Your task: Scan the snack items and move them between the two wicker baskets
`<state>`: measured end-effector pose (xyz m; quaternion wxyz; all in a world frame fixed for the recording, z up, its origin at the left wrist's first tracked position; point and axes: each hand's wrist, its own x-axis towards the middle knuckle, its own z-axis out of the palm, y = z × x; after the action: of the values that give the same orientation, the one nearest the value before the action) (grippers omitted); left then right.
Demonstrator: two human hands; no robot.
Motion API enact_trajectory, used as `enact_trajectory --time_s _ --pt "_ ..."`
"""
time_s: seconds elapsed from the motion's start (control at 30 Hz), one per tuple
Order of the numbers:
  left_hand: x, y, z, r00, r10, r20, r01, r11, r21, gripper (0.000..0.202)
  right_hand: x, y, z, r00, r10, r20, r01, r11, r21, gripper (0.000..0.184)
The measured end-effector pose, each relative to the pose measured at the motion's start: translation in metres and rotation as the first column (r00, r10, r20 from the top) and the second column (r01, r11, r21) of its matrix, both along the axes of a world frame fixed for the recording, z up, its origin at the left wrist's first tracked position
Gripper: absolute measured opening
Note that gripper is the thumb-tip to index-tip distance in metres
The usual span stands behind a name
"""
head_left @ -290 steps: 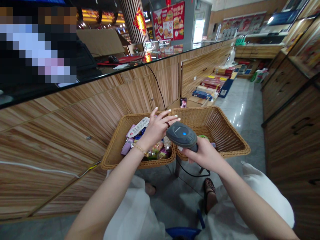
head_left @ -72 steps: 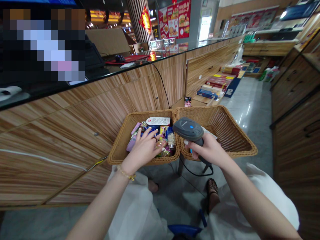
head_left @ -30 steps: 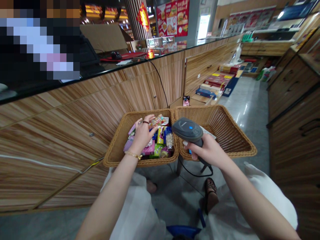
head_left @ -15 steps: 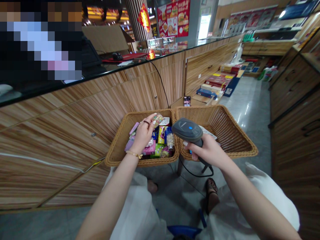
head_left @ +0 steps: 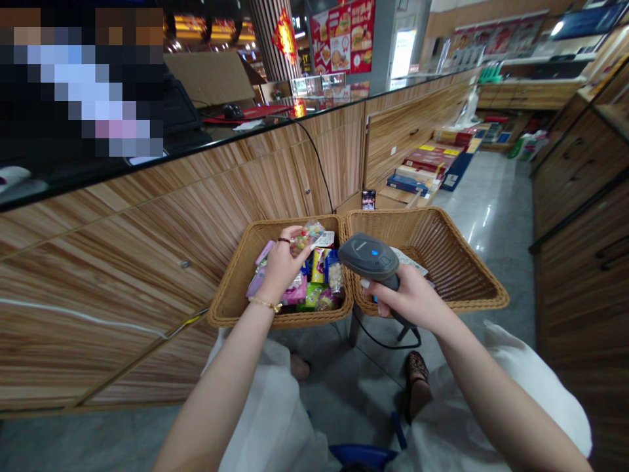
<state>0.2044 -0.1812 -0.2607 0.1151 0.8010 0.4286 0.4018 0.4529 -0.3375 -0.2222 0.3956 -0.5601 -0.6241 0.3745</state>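
Observation:
My left hand (head_left: 282,265) lifts a clear packet of colourful sweets (head_left: 307,237) by its edge, just over the far part of the left wicker basket (head_left: 280,318). That basket is full of bright packaged snacks (head_left: 319,282). My right hand (head_left: 410,295) grips a grey handheld barcode scanner (head_left: 368,257) with a lit blue light on top. It rests above the near rim of the right wicker basket (head_left: 455,262), which holds a white paper slip (head_left: 407,260) and a little else, partly hidden by the scanner.
A wood-panelled counter (head_left: 147,262) with a black top runs along the left, and a blurred person (head_left: 83,85) stands behind it. The scanner's black cable (head_left: 383,343) hangs below the baskets. Wooden cabinets (head_left: 580,262) line the right, and stacked boxes (head_left: 417,170) sit on the floor beyond.
My left hand has raised the sweets packet out of the left basket and now holds it higher near the far rim. The scanner in my right hand has hardly moved.

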Motion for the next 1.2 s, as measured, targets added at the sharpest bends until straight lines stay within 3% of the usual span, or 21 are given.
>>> enact_trajectory --time_s 0.37,0.73,1.0,1.2 --pt "-0.002 -0.003 0.006 0.977 0.008 -0.211 0.023 0.990 0.141 0.037 -0.012 -0.005 0.008 0.998 0.038 0.055 -0.042 0.997 0.069 0.012" --pt "-0.003 -0.003 0.005 0.964 0.012 -0.265 0.033 0.986 0.164 0.039 -0.015 -0.006 0.001 0.983 -0.018 0.182 -0.014 0.984 0.175 0.007" --pt "-0.001 0.000 0.003 0.956 0.065 -0.284 -0.014 0.983 0.181 0.040 -0.015 -0.006 0.003 0.978 -0.012 0.207 -0.024 0.985 0.170 0.010" --pt "-0.002 -0.002 0.004 0.957 0.033 -0.290 0.016 0.987 0.163 0.042 -0.016 -0.007 0.005 0.981 -0.025 0.191 -0.007 0.985 0.170 0.006"
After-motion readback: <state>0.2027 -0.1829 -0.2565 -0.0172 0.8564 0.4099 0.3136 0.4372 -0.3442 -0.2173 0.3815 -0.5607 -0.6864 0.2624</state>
